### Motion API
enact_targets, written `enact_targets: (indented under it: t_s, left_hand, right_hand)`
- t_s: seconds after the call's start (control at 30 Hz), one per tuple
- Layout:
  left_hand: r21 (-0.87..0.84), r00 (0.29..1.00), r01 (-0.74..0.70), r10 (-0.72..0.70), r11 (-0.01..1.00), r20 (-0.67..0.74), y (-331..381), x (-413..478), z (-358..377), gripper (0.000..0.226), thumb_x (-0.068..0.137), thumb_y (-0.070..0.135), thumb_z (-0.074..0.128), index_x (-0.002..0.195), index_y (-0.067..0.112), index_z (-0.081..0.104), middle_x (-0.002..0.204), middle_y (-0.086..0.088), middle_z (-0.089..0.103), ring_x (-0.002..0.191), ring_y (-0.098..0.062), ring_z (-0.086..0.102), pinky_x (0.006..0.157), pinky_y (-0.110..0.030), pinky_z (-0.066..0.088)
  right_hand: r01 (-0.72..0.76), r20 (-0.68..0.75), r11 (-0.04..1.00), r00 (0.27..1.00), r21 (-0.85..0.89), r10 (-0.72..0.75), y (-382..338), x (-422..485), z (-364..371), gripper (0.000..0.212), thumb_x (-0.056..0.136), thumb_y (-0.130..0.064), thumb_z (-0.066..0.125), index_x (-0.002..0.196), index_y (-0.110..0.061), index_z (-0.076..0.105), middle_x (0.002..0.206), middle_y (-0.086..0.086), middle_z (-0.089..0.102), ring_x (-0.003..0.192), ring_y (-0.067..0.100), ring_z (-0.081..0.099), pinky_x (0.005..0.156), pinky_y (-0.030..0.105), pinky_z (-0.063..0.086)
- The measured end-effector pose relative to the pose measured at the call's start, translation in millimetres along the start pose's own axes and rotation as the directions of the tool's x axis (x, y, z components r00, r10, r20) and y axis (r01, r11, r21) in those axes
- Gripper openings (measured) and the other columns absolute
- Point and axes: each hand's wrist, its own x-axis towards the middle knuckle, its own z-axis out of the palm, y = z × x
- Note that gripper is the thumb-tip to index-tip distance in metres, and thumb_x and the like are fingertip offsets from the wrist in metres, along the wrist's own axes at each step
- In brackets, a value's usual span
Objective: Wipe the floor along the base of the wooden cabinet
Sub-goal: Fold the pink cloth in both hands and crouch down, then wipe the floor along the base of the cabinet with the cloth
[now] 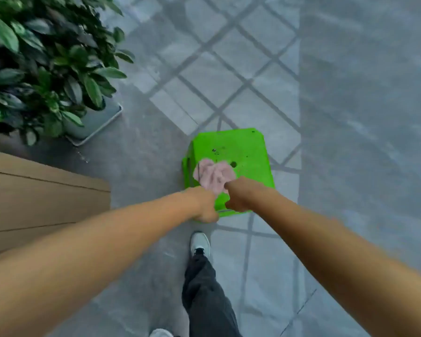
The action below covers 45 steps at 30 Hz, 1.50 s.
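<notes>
A crumpled pink cloth point(214, 175) lies on top of a bright green plastic stool point(243, 152) standing on the grey tiled floor point(350, 117). My left hand point(203, 205) is closed around the stool's near left corner. Closed on the stool's near edge just right of it is my right hand point(238, 197), whose knuckles touch the cloth's lower tip. The wooden cabinet point(46, 195) is at the left, its corner about a hand's width from the stool. The frame is motion-blurred.
A leafy potted plant point(41, 64) in a square grey pot point(97, 122) stands beyond the cabinet at the upper left. My leg in dark trousers and a white shoe point(199, 243) is just behind the stool. Window-grid shadows cross the floor.
</notes>
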Motion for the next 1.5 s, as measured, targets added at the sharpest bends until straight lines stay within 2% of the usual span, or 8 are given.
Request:
enact_targets:
  t_s: [0.2,0.47,0.7,0.97,1.17,1.27,1.37,1.5]
  left_hand:
    - [-0.306,0.924,-0.021,-0.099,0.952,-0.369,-45,135,47,0.098,0.078,0.035,0.073,0.151,0.027,0.008,0.156,-0.014,0.013,0.124,-0.051,0.048,0.092,-0.056,0.048]
    - [-0.610,0.743,-0.369,-0.171,0.702,-0.647,-91,196,125,0.049,0.068,0.010,0.067,0.115,0.008,0.055,0.119,-0.016,0.043,0.097,-0.031,0.056,0.084,-0.039,0.048]
    - [-0.876,0.881,-0.119,-0.357,0.468,-0.310,-189,134,204,0.027,0.070,0.025,0.067,0.094,0.017,0.057,0.090,-0.012,0.071,0.085,-0.036,0.063,0.057,-0.031,0.036]
    - [-0.948,0.860,0.214,-0.506,0.234,0.069,-359,121,358,0.053,0.056,0.047,0.070,0.091,0.006,0.071,0.101,-0.027,0.074,0.096,-0.040,0.069,0.076,-0.043,0.054]
    - [-0.976,0.779,-0.029,-0.616,-0.216,0.113,-453,228,424,0.026,0.083,0.029,0.072,0.101,0.012,0.066,0.097,-0.010,0.071,0.063,-0.009,0.067,0.043,-0.025,0.055]
    - [-0.917,0.749,-0.200,-0.657,-0.345,0.083,-491,291,436,0.011,0.089,0.025,0.066,0.098,0.019,0.062,0.096,-0.008,0.069,0.067,-0.012,0.067,0.053,-0.025,0.056]
    - [-0.954,0.746,-0.170,-0.665,-0.246,0.039,-519,323,460,0.039,0.083,0.023,0.072,0.121,0.021,0.063,0.116,-0.004,0.072,0.098,-0.018,0.068,0.077,-0.031,0.052]
    - [-0.939,0.600,0.211,-0.795,0.271,-0.095,-516,296,520,0.055,0.079,0.024,0.075,0.130,0.012,0.058,0.133,-0.014,0.063,0.121,-0.031,0.059,0.103,-0.040,0.047]
  right_hand:
    - [-0.030,-0.194,0.941,0.976,0.338,0.101,40,117,67,0.070,0.081,-0.031,0.072,0.139,-0.008,0.040,0.135,0.025,0.048,0.117,0.043,0.055,0.097,0.043,0.047]
    - [0.074,-0.545,0.907,0.818,0.415,0.183,13,184,129,0.060,0.062,-0.012,0.072,0.120,-0.005,0.057,0.124,0.020,0.057,0.111,0.035,0.055,0.087,0.030,0.038]
    - [0.141,-0.330,0.937,0.944,0.320,-0.029,-104,191,165,0.040,0.065,-0.005,0.072,0.105,-0.006,0.071,0.098,0.019,0.070,0.090,0.035,0.062,0.075,0.031,0.040]
    - [0.340,0.053,0.927,0.935,0.156,-0.352,-251,311,286,0.022,0.079,-0.023,0.070,0.095,-0.007,0.070,0.092,0.014,0.072,0.088,0.035,0.061,0.066,0.030,0.034]
    - [0.435,0.054,0.900,0.900,-0.025,-0.433,-306,477,329,0.019,0.083,-0.022,0.064,0.069,-0.016,0.052,0.102,0.019,0.069,0.080,0.036,0.052,0.068,0.032,0.038]
    - [0.258,-0.138,0.962,0.960,0.093,-0.245,-316,557,357,0.020,0.088,-0.022,0.059,0.105,-0.012,0.058,0.119,0.022,0.059,0.108,0.042,0.059,0.084,0.038,0.049]
    - [0.178,-0.188,0.972,0.971,0.152,-0.149,-322,595,404,0.050,0.084,-0.026,0.064,0.128,-0.014,0.046,0.134,0.020,0.044,0.121,0.044,0.050,0.101,0.044,0.044]
    - [0.342,-0.254,0.936,0.901,-0.078,-0.350,-334,600,425,0.059,0.084,-0.023,0.066,0.134,-0.009,0.036,0.138,0.018,0.035,0.126,0.041,0.036,0.101,0.048,0.041]
